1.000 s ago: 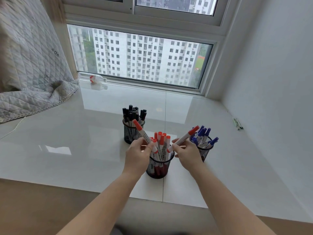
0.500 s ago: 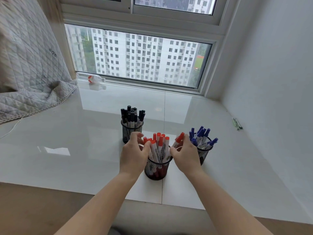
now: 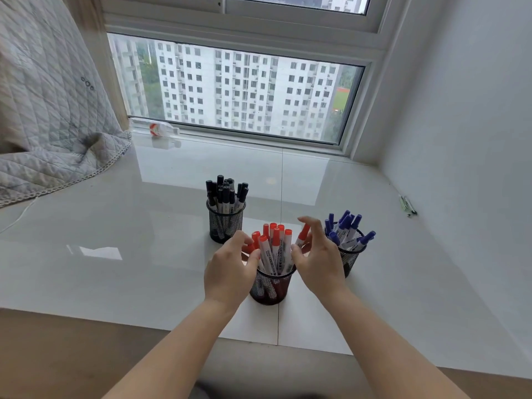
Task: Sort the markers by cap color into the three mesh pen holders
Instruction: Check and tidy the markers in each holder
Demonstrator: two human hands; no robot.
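Three black mesh pen holders stand on the white sill. The nearest holder is full of red-capped markers. Behind it to the left, a second holder carries black-capped markers. At the right, the third holder has blue-capped markers. My left hand hovers at the left side of the red holder, fingers loosely spread, holding nothing. My right hand sits at the holder's right side with fingers spread and nothing in them, partly hiding one leaning red marker.
A quilted grey blanket drapes over the sill's left end. A plastic bottle lies by the window frame. A small greenish item lies near the right wall. The sill's front edge meets a brown surface.
Both hands let go of the red-capped markers they held; those markers now stand in the nearest holder. Fingers have spread open beside it.
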